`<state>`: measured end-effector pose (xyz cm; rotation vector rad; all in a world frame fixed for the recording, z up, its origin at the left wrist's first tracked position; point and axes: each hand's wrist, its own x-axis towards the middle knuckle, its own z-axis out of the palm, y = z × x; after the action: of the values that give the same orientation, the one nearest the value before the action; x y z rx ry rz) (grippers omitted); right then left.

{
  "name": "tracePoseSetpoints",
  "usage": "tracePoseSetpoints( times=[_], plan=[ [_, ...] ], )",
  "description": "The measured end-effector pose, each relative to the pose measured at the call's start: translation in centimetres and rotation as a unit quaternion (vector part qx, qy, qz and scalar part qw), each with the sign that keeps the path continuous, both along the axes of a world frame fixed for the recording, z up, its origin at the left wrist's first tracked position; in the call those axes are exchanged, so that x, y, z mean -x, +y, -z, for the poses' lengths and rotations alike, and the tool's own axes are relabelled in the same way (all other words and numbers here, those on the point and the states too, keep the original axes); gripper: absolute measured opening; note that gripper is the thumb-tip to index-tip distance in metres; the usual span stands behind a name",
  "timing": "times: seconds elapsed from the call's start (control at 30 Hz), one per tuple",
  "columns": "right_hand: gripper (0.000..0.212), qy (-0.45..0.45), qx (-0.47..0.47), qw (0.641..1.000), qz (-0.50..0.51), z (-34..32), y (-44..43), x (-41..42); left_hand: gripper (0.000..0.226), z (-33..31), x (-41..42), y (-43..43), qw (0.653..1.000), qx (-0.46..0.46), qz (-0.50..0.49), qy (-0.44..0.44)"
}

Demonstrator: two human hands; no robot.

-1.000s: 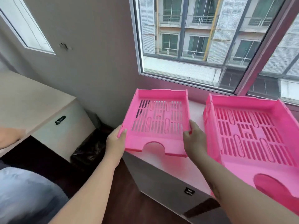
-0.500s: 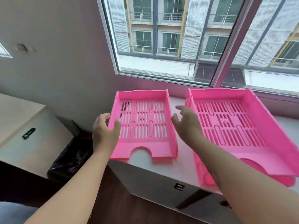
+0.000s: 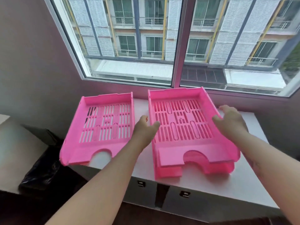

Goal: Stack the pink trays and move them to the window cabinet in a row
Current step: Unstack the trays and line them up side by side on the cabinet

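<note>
Two lots of pink slotted trays lie side by side on the white window cabinet [image 3: 248,174]. The single pink tray [image 3: 103,127] rests at the left, its front corner hanging over the cabinet's left end. To its right stands a stack of pink trays [image 3: 181,125], with lower trays showing under the front edge. My left hand [image 3: 146,130] sits at the stack's left wall, thumb over the rim, fingers apart. At the stack's right wall my right hand [image 3: 230,122] hovers with spread fingers. Neither hand clasps a tray.
A large window [image 3: 162,43] runs just behind the trays. A black bin bag [image 3: 40,172] sits on the floor at the left of the cabinet, beside a pale cabinet [image 3: 14,153]. Bare cabinet top lies right of the stack.
Both hands let go of the single left tray, now resting on the cabinet, and moved right to the sides of the stack. The view turned right.
</note>
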<state>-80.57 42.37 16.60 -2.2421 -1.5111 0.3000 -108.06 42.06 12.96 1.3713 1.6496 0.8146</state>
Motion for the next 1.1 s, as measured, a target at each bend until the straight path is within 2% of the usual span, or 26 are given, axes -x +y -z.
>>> tracePoseSetpoints(
  times=[0.07,0.13,0.23,0.3,0.37,0.43,0.57,0.7,0.8,0.93,1.1],
  plan=[
    [0.052,0.020,0.060,0.998,-0.015,1.1,-0.7,-1.7,0.063,0.3,-1.2,-0.3,0.999,0.043,-0.013,0.003],
    [0.051,0.055,0.100,0.992,-0.062,2.3,-1.5,-2.4,0.042,0.7,-1.8,-0.8,0.998,0.058,-0.026,0.006],
    [0.060,0.083,0.107,0.988,-0.080,3.6,-2.0,-2.2,0.020,0.8,-1.6,-0.8,0.997,0.051,-0.045,0.035],
    [0.061,0.095,0.098,0.988,-0.075,4.0,-1.9,-1.5,0.026,0.5,-1.0,-0.7,0.996,0.053,-0.038,0.064],
    [0.059,0.108,0.092,0.987,-0.077,4.4,-1.9,-0.5,0.041,0.4,-0.1,-0.4,0.993,0.061,-0.036,0.091],
    [0.055,0.118,0.083,0.987,-0.072,4.7,-1.9,0.4,0.045,0.2,0.6,-0.2,0.992,0.065,-0.030,0.104],
    [0.041,0.160,0.061,0.983,-0.059,4.0,-2.2,0.8,0.038,0.0,1.2,0.2,0.994,0.045,-0.020,0.100],
    [0.042,0.181,0.024,0.983,-0.032,2.7,-3.2,-0.6,0.015,-1.2,0.1,1.0,0.996,0.013,0.017,0.091],
    [0.042,0.181,0.000,0.984,0.011,1.9,-4.5,-2.8,0.025,-2.1,-2.4,1.9,0.994,-0.029,0.060,0.084],
    [0.040,0.168,-0.027,0.983,0.071,1.0,-7.2,-6.9,0.024,-2.5,-7.4,2.4,0.989,-0.053,0.122,0.067],
    [0.043,0.147,-0.042,0.980,0.126,0.0,-10.7,-12.9,0.019,-2.6,-14.1,1.6,0.978,-0.034,0.203,0.029]
  ],
)
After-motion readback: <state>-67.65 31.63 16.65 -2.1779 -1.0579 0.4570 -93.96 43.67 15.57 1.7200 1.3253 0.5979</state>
